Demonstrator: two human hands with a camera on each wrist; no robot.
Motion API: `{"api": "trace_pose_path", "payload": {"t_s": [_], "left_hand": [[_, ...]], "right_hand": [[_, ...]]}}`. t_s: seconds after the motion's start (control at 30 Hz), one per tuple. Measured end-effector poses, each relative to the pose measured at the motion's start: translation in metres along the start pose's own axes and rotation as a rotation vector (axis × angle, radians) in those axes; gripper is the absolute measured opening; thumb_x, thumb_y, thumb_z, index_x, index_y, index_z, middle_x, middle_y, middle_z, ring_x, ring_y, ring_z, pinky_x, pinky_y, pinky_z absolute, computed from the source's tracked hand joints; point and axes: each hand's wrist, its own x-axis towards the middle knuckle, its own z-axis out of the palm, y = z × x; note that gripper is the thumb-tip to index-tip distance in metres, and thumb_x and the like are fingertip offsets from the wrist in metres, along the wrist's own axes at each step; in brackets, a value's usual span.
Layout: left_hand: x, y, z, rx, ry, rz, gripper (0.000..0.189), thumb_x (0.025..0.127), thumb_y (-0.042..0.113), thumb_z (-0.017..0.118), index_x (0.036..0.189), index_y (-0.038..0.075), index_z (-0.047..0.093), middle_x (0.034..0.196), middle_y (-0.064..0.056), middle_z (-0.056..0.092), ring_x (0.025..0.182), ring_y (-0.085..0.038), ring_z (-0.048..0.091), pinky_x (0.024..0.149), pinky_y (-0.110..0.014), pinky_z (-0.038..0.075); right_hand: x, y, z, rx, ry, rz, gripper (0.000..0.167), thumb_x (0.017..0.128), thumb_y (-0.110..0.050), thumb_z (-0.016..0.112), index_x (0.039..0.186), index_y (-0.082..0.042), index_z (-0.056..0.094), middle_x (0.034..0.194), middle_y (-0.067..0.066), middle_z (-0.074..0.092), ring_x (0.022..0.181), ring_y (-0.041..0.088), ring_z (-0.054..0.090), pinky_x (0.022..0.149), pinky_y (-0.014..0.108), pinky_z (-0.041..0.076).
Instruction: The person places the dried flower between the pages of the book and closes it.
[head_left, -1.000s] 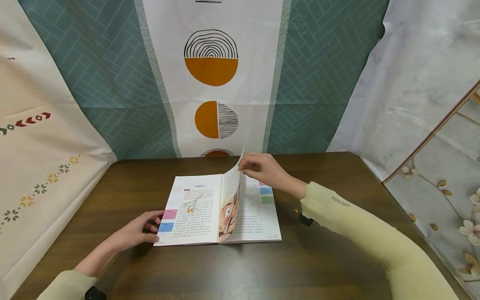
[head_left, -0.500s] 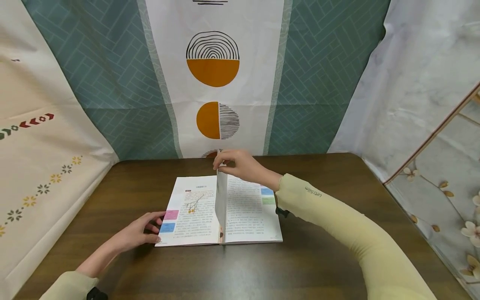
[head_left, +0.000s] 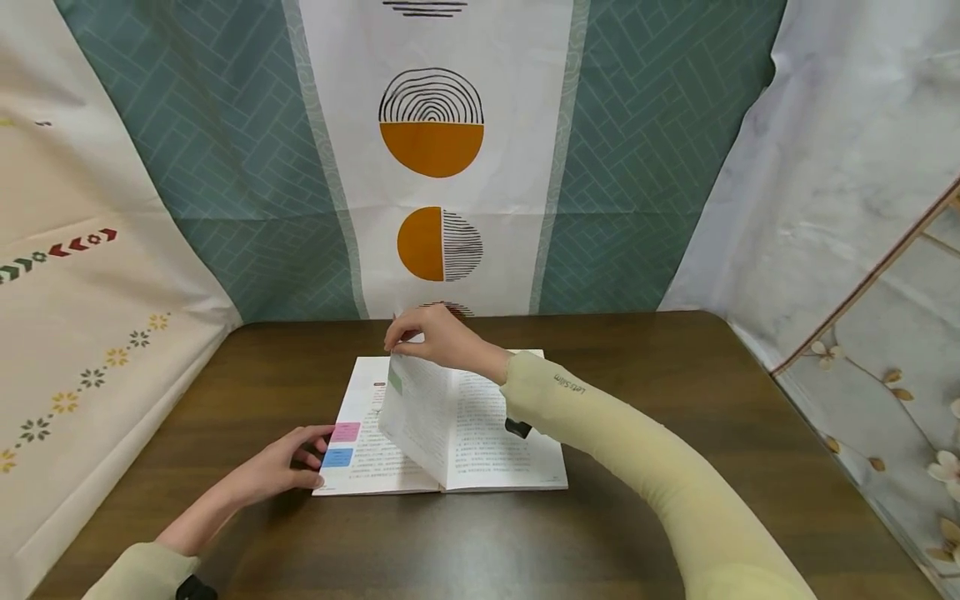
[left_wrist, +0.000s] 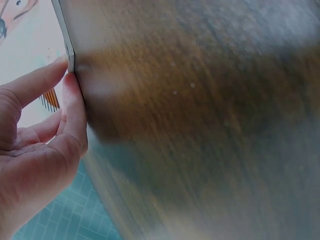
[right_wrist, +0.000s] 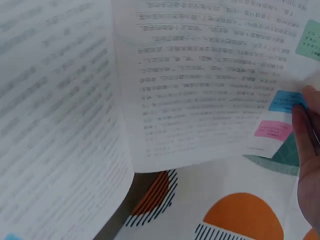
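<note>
Resting open on the dark wooden table (head_left: 337, 550), the book (head_left: 502, 454) lies in front of the person, ahead of the hanging teal cloth (head_left: 637, 167). The left hand (head_left: 273, 467) is at the book's left edge, near the lower left corner; its thumb and fingers are bent and grip that edge. A pink mark (head_left: 345, 432) and a blue mark (head_left: 337, 457) are printed on the left page beside these fingers. The right hand (head_left: 442, 337) pinches the raised page (head_left: 416, 421) near its upper outer corner, between thumb and fingers. The raised page is tilted over the left page and joined at the spine; it bears a green mark (head_left: 395, 379). In the right wrist view, the fingertips meet the page at a second blue mark (right_wrist: 285, 101). The right page lies flat.
</note>
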Motion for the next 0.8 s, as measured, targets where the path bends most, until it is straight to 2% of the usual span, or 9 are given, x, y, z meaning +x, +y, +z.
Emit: {"api": "trace_pose_path", "payload": {"t_s": [0.2, 0.43, 0.63, 0.8], "left_hand": [[0.0, -0.002, 0.0, 0.007, 0.008, 0.022, 0.076, 0.082, 0.009, 0.077, 0.143, -0.012, 0.036, 0.118, -0.021, 0.048, 0.096, -0.012, 0.056, 0.074, -0.02, 0.05], [0.0, -0.002, -0.001, -0.001, 0.0, 0.016, 0.075, 0.084, 0.008, 0.075, 0.144, -0.012, 0.035, 0.117, -0.02, 0.047, 0.098, -0.022, 0.055, 0.074, -0.021, 0.05], [-0.001, -0.002, -0.002, 0.003, 0.003, 0.005, 0.076, 0.084, 0.008, 0.076, 0.144, -0.014, 0.034, 0.117, -0.021, 0.047, 0.097, -0.019, 0.056, 0.073, -0.021, 0.051], [-0.002, 0.002, 0.0, 0.011, 0.018, -0.016, 0.075, 0.083, 0.009, 0.076, 0.141, -0.015, 0.035, 0.118, -0.021, 0.048, 0.099, -0.022, 0.058, 0.073, -0.021, 0.051]], "right_hand": [[0.019, 0.002, 0.023, 0.026, -0.067, 0.0, 0.01, 0.09, -0.012, 0.072, 0.098, -0.011, 0.076, 0.098, -0.001, 0.074, 0.09, 0.007, 0.065, 0.087, 0.013, 0.05], [0.035, 0.003, 0.046, -0.02, -0.138, 0.034, 0.01, 0.092, -0.014, 0.069, 0.099, -0.013, 0.076, 0.098, -0.002, 0.074, 0.089, 0.006, 0.065, 0.087, 0.01, 0.049], [0.042, 0.004, 0.069, -0.043, -0.178, 0.057, 0.01, 0.094, -0.015, 0.068, 0.097, -0.015, 0.077, 0.096, -0.004, 0.074, 0.086, 0.004, 0.063, 0.083, 0.008, 0.047], [0.042, 0.006, 0.087, -0.055, -0.194, 0.101, 0.008, 0.093, -0.015, 0.069, 0.096, -0.015, 0.077, 0.094, -0.004, 0.074, 0.083, 0.003, 0.062, 0.078, 0.007, 0.046]]}}
